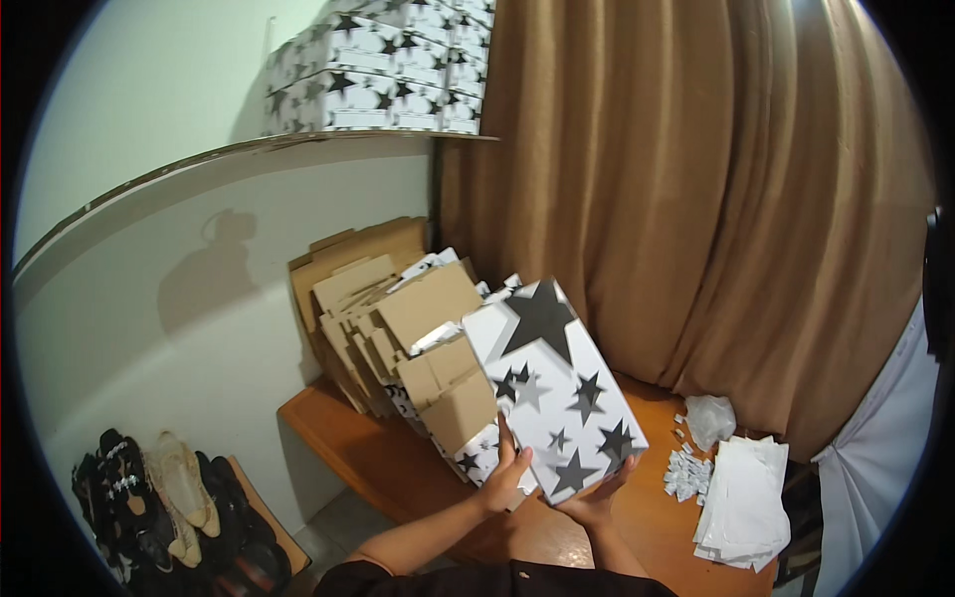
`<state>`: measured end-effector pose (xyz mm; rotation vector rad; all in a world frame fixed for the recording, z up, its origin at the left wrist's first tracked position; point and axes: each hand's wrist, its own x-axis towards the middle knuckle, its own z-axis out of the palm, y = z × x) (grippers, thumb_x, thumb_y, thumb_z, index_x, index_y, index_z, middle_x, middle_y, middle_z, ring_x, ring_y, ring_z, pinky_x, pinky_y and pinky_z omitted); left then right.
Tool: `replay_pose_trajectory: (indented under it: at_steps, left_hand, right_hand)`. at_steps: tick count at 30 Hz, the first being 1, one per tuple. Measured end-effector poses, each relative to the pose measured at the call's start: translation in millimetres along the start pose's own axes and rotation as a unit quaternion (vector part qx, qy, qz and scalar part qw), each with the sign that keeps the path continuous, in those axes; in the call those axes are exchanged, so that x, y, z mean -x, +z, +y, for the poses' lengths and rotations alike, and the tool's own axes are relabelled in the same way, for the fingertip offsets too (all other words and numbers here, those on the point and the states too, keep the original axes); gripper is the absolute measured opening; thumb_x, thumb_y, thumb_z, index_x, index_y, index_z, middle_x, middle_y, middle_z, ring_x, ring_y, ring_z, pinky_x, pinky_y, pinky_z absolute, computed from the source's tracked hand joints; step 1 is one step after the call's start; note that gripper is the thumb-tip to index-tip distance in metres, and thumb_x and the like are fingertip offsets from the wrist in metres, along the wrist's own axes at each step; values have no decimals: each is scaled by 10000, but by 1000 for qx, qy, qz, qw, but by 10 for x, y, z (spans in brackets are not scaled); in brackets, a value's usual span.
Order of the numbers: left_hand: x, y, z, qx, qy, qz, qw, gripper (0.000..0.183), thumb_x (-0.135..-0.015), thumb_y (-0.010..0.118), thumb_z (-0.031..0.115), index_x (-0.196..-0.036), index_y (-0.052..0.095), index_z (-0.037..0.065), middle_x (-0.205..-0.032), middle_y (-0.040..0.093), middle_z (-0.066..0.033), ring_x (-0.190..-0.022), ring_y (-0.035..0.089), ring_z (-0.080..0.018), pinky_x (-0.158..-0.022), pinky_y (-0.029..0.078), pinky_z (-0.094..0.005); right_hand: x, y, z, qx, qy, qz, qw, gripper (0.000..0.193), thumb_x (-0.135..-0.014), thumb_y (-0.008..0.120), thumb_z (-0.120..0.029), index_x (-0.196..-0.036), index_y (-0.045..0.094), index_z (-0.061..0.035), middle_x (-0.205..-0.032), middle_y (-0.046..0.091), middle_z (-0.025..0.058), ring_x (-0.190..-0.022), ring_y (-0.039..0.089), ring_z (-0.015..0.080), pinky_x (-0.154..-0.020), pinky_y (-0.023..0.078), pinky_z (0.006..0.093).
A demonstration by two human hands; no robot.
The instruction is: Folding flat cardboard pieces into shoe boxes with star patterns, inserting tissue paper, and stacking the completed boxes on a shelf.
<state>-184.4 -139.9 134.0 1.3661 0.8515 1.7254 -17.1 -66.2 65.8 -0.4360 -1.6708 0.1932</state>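
Observation:
A white box with black and grey stars (557, 398) is held up tilted between my two hands, above the wooden table. My left hand (505, 480) is closed on its lower left side, the thumb pointing up along the edge. Under the lower right corner, my right hand (602, 495) grips the box, with part of its fingers hidden behind it. Just left of the box leans a stack of flattened brown cardboard boxes (428, 308), some showing star-printed faces.
A wooden table (637, 527) carries a pile of white paper sheets (741, 497), small white packets (686, 473) and a clear plastic bag (709, 421). Star-printed boxes (398, 70) stand stacked on a wall shelf (199, 154). Brown curtains (617, 199) hang behind. Shoes (179, 488) sit at lower left.

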Motion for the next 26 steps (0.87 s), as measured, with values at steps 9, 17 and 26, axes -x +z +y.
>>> replay_pose_trajectory:
  at_steps: [9,17,26]
  left_hand:
    - [-931,-1252,1790,-591,351,-87,721,554,-890,484,183,-1418,317,159,-1488,180,-148,-1355,185,-317,-1089,145,-446]
    - [-1374,-2107,3310,-867,352,148,320,594,-782,529,85,-1348,423,232,-1417,355,-66,-1321,305,-253,-1024,148,-602]
    - [-1462,-2853,3566,-911,278,176,248,608,-783,595,297,-1356,401,232,-1424,333,-77,-1318,299,-238,-1042,161,-567]
  right_hand:
    - [-2243,1277,-862,-261,-37,198,944,1247,-557,827,-468,-1425,5,-111,-1435,142,174,-1331,187,317,-1075,194,461]
    - [-4013,2013,-1634,-395,-129,230,880,1190,-523,881,-265,-1391,84,-104,-1335,205,173,-1227,276,291,-1014,264,451]
    - [-5619,2569,-2410,-395,-83,198,893,1198,-544,803,-519,-1389,114,-23,-1373,194,240,-1303,213,342,-1068,199,461]
